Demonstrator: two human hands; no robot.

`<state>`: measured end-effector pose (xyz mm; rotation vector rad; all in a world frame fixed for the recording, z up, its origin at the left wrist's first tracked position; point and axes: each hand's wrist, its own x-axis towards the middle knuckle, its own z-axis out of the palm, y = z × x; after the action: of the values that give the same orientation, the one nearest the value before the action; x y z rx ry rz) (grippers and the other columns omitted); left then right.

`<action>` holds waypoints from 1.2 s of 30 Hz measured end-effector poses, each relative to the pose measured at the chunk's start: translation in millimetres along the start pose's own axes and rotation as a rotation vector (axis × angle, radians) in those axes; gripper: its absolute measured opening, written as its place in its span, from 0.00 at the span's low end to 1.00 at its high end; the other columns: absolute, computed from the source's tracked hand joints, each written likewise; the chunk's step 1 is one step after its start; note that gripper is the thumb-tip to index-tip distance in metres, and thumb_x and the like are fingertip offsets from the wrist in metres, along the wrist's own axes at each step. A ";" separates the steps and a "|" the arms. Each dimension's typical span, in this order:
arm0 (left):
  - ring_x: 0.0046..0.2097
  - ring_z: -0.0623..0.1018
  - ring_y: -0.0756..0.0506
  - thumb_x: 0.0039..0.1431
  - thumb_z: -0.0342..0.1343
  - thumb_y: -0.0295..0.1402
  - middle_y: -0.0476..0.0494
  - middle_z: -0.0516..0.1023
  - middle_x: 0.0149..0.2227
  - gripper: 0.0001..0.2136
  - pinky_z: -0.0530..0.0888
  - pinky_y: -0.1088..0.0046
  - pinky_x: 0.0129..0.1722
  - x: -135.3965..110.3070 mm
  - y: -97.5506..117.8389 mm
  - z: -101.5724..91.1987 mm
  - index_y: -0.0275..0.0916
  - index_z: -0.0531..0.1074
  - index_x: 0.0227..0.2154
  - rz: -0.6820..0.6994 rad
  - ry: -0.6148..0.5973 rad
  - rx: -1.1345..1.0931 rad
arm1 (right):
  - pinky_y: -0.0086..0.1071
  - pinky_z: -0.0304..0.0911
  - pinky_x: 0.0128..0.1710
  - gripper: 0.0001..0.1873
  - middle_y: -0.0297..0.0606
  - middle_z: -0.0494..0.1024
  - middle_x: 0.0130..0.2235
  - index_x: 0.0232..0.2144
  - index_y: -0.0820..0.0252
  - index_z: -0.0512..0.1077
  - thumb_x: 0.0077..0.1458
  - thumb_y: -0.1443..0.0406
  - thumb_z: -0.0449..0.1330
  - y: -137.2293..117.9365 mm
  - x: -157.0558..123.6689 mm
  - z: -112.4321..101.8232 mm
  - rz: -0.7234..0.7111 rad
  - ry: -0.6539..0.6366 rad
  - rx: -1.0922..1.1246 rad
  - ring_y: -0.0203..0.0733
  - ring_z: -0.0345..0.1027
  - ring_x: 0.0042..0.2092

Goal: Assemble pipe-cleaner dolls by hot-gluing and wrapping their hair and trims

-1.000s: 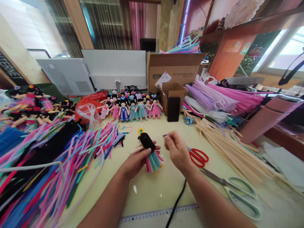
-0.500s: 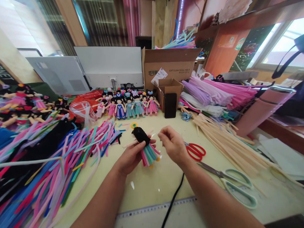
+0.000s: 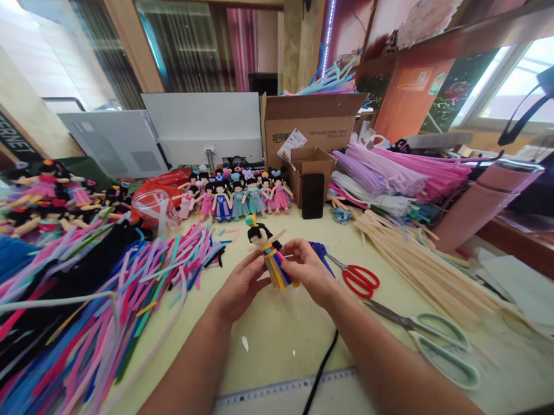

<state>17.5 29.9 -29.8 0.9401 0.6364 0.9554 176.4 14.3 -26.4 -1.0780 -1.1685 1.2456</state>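
Note:
Both my hands hold a small pipe-cleaner doll [image 3: 267, 250] upright over the yellow table [image 3: 281, 334]. The doll has black hair, a teal and yellow top knot, beige arms and a striped skirt of pink, blue and yellow. My left hand [image 3: 240, 287] pinches the skirt from the left. On the right side my right hand [image 3: 307, 270] closes on the skirt's lower part. The doll's face is turned toward me.
Loose colourful pipe cleaners [image 3: 93, 298] cover the table's left side. Finished dolls [image 3: 238, 197] stand in a row at the back, beside a phone [image 3: 313, 195] and cardboard boxes [image 3: 313, 124]. Red scissors [image 3: 359, 277], green scissors [image 3: 427, 338] and beige pipe cleaners [image 3: 424, 269] lie right. A black cable [image 3: 320, 375] and ruler [image 3: 283, 390] are near.
The doll has been turned from its black back to its face and stood upright. My right hand, which was apart and pinching something small, has come in and taken hold of the skirt.

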 end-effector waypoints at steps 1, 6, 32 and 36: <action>0.54 0.72 0.37 0.52 0.62 0.41 0.40 0.78 0.50 0.17 0.73 0.65 0.42 0.8 -0.3 -1.7 0.43 0.75 0.45 0.002 0.029 -0.010 | 0.28 0.61 0.26 0.17 0.31 0.72 0.35 0.36 0.55 0.61 0.42 0.65 0.62 -1.0 0.4 -0.9 0.022 -0.039 0.083 0.35 0.66 0.30; 0.37 0.79 0.42 0.45 0.67 0.41 0.42 0.82 0.34 0.16 0.74 0.69 0.34 6.3 -3.5 -5.4 0.37 0.77 0.34 0.020 0.162 -0.057 | 0.28 0.61 0.30 0.15 0.31 0.76 0.31 0.34 0.57 0.66 0.40 0.67 0.63 0.3 -0.3 2.0 0.077 -0.117 0.184 0.35 0.69 0.31; 0.40 0.78 0.40 0.38 0.70 0.35 0.39 0.82 0.37 0.20 0.72 0.65 0.40 6.1 -5.9 3.1 0.34 0.78 0.37 -0.010 0.206 0.197 | 0.36 0.67 0.43 0.15 0.35 0.80 0.35 0.38 0.59 0.75 0.46 0.62 0.63 23.2 8.8 4.0 -0.053 -0.080 0.041 0.41 0.73 0.39; 0.35 0.78 0.42 0.37 0.70 0.36 0.40 0.82 0.34 0.17 0.72 0.67 0.37 7.9 -8.6 -0.8 0.33 0.78 0.33 -0.013 0.277 0.245 | 0.37 0.67 0.43 0.13 0.35 0.80 0.34 0.36 0.58 0.77 0.44 0.62 0.63 25.2 8.7 3.1 -0.024 -0.073 -0.005 0.41 0.73 0.38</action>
<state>23.8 35.0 -38.3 1.0259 1.0105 1.0204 170.3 24.1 -50.6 -1.0270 -1.2367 1.2730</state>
